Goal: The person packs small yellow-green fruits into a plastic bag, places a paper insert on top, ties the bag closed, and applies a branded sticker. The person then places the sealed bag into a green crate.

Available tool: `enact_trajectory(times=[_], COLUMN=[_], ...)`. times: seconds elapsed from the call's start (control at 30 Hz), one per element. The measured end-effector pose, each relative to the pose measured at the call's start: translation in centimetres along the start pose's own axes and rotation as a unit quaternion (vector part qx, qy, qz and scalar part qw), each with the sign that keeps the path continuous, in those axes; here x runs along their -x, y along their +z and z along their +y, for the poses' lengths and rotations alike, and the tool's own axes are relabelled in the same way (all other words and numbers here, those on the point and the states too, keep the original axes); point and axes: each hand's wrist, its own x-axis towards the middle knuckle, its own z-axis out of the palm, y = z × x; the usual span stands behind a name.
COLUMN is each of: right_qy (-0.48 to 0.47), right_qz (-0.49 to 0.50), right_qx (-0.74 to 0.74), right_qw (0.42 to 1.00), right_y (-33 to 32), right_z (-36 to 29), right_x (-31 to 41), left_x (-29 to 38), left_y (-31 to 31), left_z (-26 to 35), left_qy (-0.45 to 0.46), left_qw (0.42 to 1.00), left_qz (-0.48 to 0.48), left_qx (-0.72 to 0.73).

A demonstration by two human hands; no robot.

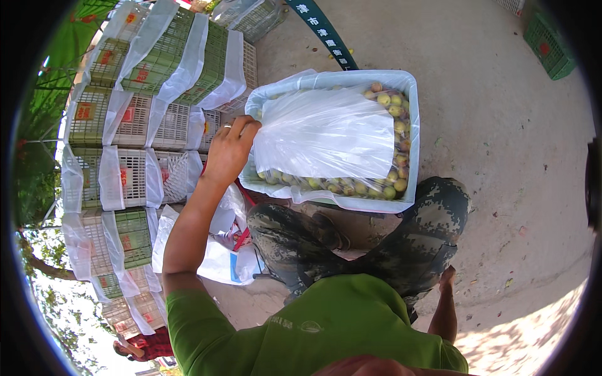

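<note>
My left hand (235, 148), with a ring on one finger, grips the gathered end of a clear plastic bag (301, 117) at the left rim of a crate. The bag stretches over a white sheet (338, 155) that covers much of the fruit. Round yellow-green and reddish fruit (396, 111) shows along the right and near sides. A pale blue-white liner (414, 141) is folded over the crate's rim. The crate stands just beyond my knees. My right arm (444, 305) hangs beside my right thigh, but its hand is out of view.
Stacked plastic crates (134, 127) with white liners hanging out rise on the left. White bags (225, 258) lie beside my left knee. A dark green strap (324, 33) bearing writing reaches the crate's far side. A green crate (548, 47) sits far right. Someone in red plaid (150, 345) is at lower left.
</note>
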Motion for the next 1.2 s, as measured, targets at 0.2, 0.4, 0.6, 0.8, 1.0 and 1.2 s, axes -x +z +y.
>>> enact_trajectory(times=[0.2,0.4,0.6,0.8,1.0,1.2], right_qy=[-0.499,-0.585,-0.582,-0.633,-0.513,-0.476], right_qz=[0.277,-0.057,-0.211,-0.237,-0.328,-0.244], right_qx=[0.224,0.060,0.224,0.275,0.303,0.449], right_qw=[0.791,0.807,0.753,0.683,0.733,0.716], right_y=[-1.2,8.7,20.1,22.4,20.6,16.9], right_z=[-25.2,-46.7,-53.6,-54.1,-55.0,-55.0], right_x=[9.9,26.7,33.7,35.3,36.0,35.6], left_x=[0.2,-0.6,0.7,1.6,1.5,0.8], left_y=[0.4,0.4,1.2,1.9,1.8,2.9], left_z=[-2.3,-3.7,-4.3,-3.9,-4.1,-3.3], left_qy=[0.078,0.179,0.244,0.249,0.256,0.199], left_qw=[0.996,0.982,0.960,0.953,0.947,0.948], left_qz=[0.047,0.055,0.131,0.166,0.193,0.202], left_qx=[0.026,-0.003,-0.044,-0.038,-0.024,0.146])
